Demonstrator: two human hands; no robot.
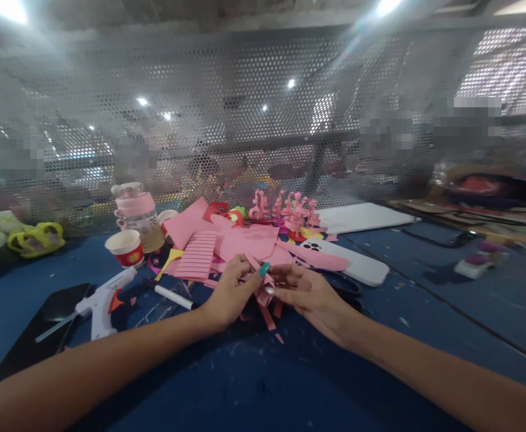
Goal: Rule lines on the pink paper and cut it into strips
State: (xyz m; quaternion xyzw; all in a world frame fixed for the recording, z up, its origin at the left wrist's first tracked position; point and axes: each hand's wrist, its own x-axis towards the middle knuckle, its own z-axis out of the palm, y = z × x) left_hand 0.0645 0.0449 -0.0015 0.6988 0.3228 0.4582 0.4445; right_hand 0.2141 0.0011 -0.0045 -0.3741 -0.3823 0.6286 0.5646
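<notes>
My left hand and my right hand meet above the front of the blue table. Between their fingertips is a small bundle of folded pink paper strips, pinched from both sides. Part of it is hidden by the fingers. Just beyond my hands lie pink paper sheets in a loose pile. A pink sheet with ruled dark lines rests left of my left hand. Near that wrist is a white marker with a dark end. Pink scraps lie below the fingers.
A white glue gun lies over a black tablet-like slab at left. Behind stand a paper cup and a pink-topped bottle. Curled pink paper pieces stand at the back. A white phone lies right, before a perforated metal screen.
</notes>
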